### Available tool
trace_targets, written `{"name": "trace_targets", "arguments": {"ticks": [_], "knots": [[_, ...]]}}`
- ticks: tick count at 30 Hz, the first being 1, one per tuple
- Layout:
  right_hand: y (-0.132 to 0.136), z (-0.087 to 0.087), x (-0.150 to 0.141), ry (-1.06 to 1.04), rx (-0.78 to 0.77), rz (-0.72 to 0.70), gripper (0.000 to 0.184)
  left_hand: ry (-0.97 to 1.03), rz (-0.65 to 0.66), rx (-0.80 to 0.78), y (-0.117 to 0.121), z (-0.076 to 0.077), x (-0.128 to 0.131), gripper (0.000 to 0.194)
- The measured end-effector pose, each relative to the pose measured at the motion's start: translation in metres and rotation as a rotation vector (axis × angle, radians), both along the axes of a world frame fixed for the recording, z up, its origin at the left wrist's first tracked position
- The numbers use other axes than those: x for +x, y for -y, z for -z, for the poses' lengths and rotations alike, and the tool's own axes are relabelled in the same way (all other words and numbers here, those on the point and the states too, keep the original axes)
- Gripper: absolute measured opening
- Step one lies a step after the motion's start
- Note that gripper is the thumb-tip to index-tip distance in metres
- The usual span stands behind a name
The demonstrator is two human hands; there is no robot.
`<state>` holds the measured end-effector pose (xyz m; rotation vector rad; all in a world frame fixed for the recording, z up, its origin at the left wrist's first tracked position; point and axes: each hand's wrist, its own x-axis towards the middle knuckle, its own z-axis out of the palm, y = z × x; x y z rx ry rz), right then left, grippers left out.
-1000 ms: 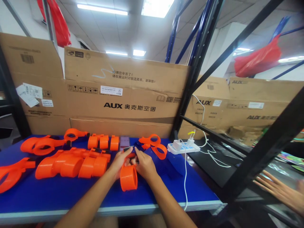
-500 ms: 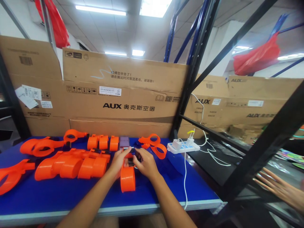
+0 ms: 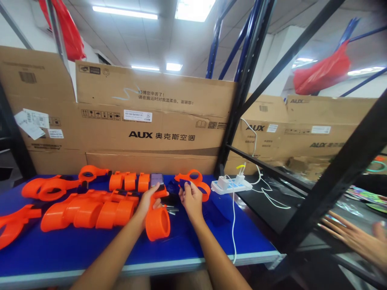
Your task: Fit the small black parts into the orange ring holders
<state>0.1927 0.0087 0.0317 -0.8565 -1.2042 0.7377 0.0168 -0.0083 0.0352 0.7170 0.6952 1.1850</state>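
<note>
L hand (image 3: 148, 201): bare | R hand (image 3: 192, 198): bare | f'arms (image 3: 117, 246): bare, slim | clothing: unclr

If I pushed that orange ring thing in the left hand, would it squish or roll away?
The orange piece is probably stiff, since its ring stands round without sagging. It's likely light, because the ring looks hollow. On the blue table it might rock on its curved side, but the part gripped by the left hand could stop it rolling far.

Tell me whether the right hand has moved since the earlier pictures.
Yes: the right hand has moved rightward, nearer the power strip and away from the left hand.
</note>
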Motion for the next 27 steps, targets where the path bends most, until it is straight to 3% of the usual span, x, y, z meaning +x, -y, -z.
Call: {"name": "trace_targets", "arguments": {"ticks": [4,8,14,18,22,25,27], "knots": [[-0.006,-0.009,-0.009,-0.312,-0.184,-0.231,0.028,0.009,0.064,-0.044,-0.002,0.004,0.001,0.052],[-0.014,-0.017,-0.010,-0.459,-0.313,-0.418,0.014,0.036,0.044,-0.055,-0.003,0.003,0.000,0.050],[-0.018,-0.012,-0.007,-0.452,-0.288,-0.434,0.015,0.019,0.037,-0.057,-0.002,0.002,0.001,0.053],[-0.011,-0.016,-0.003,-0.245,-0.180,-0.344,0.026,0.007,-0.032,-0.043,-0.002,0.004,0.004,0.051],[0.004,-0.021,-0.006,0.286,0.090,-0.144,0.031,0.003,-0.110,0.009,-0.001,0.008,0.007,0.050],[0.012,-0.021,-0.011,0.649,0.345,-0.143,0.036,-0.008,-0.144,0.033,-0.001,0.010,0.008,0.053],[0.013,-0.019,-0.014,0.727,0.420,-0.147,0.036,-0.007,-0.143,0.052,0.000,0.009,0.009,0.049]]}}
